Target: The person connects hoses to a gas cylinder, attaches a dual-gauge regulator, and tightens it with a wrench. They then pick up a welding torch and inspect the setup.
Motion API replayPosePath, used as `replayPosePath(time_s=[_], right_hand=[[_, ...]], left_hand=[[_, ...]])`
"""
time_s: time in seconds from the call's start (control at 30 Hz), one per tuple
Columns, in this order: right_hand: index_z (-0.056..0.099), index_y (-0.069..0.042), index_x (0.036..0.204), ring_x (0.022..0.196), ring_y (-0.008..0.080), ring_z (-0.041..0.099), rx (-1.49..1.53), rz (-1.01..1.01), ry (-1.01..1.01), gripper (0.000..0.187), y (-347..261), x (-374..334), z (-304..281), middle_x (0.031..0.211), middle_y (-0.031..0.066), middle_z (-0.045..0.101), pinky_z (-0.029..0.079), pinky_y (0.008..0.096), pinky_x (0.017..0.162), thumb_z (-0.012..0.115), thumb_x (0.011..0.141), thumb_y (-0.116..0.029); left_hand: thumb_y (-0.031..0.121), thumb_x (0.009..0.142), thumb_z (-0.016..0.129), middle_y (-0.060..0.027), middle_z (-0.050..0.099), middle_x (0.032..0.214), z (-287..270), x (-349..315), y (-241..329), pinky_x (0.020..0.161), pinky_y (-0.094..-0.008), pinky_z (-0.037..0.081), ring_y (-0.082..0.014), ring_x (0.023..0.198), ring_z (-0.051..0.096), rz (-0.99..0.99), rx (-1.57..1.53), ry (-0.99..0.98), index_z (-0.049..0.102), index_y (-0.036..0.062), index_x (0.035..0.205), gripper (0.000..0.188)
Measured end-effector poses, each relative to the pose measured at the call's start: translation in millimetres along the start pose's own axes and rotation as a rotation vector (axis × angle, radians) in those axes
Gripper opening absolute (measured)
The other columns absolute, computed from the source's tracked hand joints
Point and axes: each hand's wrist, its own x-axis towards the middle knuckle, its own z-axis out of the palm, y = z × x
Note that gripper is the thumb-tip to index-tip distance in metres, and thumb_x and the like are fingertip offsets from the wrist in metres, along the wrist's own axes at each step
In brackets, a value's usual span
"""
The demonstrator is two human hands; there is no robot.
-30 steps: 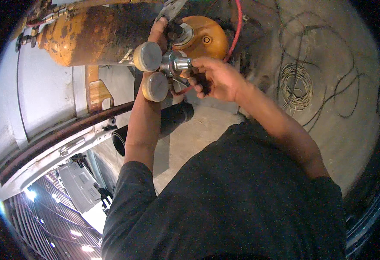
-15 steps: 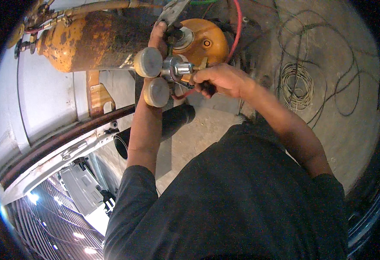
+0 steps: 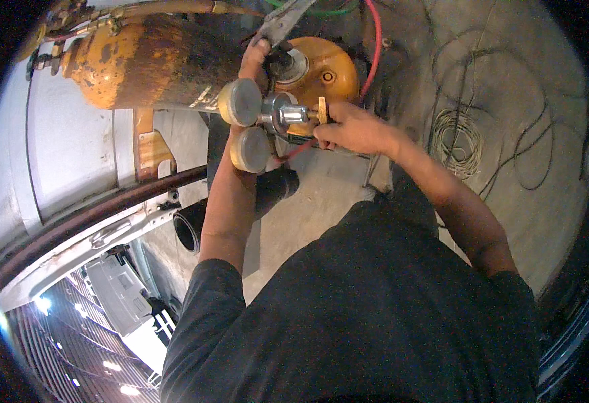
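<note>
Since a moment ago, the right hand [image 3: 351, 127] has slid closer in on the gas regulator [image 3: 278, 114], which sits on top of the orange tank [image 3: 318, 70]. I think it is on but not tight yet. Right grip pinches the brass knob [image 3: 321, 109]; the left hand [image 3: 257, 57] is closed on a grey wrench [image 3: 284, 20] up top.

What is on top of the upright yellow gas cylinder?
A grey valve with a silver two-gauge regulator, held by the left hand and right hand. The valve connection is covered.
</note>
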Motion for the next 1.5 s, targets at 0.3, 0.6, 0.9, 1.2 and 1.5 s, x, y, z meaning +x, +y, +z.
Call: replayPosePath(time_s=[0.3, 0.6, 0.9, 1.2, 1.5], right_hand=[[0.06, -0.001, 0.117, 0.096, 0.022, 0.063, -0.191, -0.176, 0.209, 0.036, 20.1, -33.5, -18.0, 0.105, 0.0112, 0.066, 0.05, 0.0367, 0.084, 0.067, 0.089, -0.022], [0.063, -0.001, 0.113, 0.092, 0.0138, 0.061, -0.392, -0.312, 0.251, 0.026, -146.5, -38.1, -75.3, 0.099, 0.0054, 0.065, 0.049, 0.0315, 0.083, 0.065, 0.09, -0.014], [0.051, -0.002, 0.13, 0.105, 0.0334, 0.064, -0.671, -0.597, 0.412, 0.055, -153.9, 161.2, -98.4, 0.109, 0.019, 0.067, 0.047, 0.0426, 0.096, 0.071, 0.082, -0.022], [0.051, -0.004, 0.105, 0.099, 0.0409, 0.062, -0.908, -0.59, 0.387, 0.036, -165.6, 199.7, -81.7, 0.096, 0.0189, 0.067, 0.043, 0.0563, 0.087, 0.07, 0.078, -0.017], [0.05, -0.004, 0.102, 0.081, 0.0484, 0.062, -0.479, -0.632, 0.26, 0.026, -177.4, 175.1, -108.2, 0.079, 0.0249, 0.062, 0.047, 0.052, 0.067, 0.061, 0.079, -0.008]], left_hand=[[0.036, 0.094, 0.064, -0.0019, 0.063, 0.102, 15.5, -0.7, 2.7, 0.075, -0.0281, 0.049, -0.012, 0.087, 0.059, 0.244, 0.092, 0.036, 0.058, 0.0056, 0.123, 0.042], [0.047, 0.088, 0.069, -0.0104, 0.057, 0.121, -2.5, -10.0, 13.7, 0.093, -0.0328, 0.045, -0.0197, 0.107, 0.056, 0.067, -0.017, 0.112, 0.044, 0.0039, 0.139, 0.071], [0.016, 0.088, 0.067, -0.0159, 0.043, 0.146, -1.7, -3.5, 87.3, 0.113, -0.0379, 0.035, -0.0263, 0.135, 0.041, 0.177, 0.236, 0.137, 0.026, 0.0082, 0.154, 0.078], [0.011, 0.088, 0.061, -0.0145, 0.053, 0.133, 7.6, -12.2, 123.2, 0.104, -0.0372, 0.042, -0.0247, 0.122, 0.051, 0.036, 0.4, 0.308, 0.039, 0.0031, 0.143, 0.06], [0.021, 0.092, 0.066, -0.0148, 0.049, 0.14, 53.0, -32.9, 165.5, 0.109, -0.0397, 0.039, -0.0251, 0.13, 0.046, 0.15, 0.344, 0.379, 0.034, 0.0031, 0.146, 0.066]])
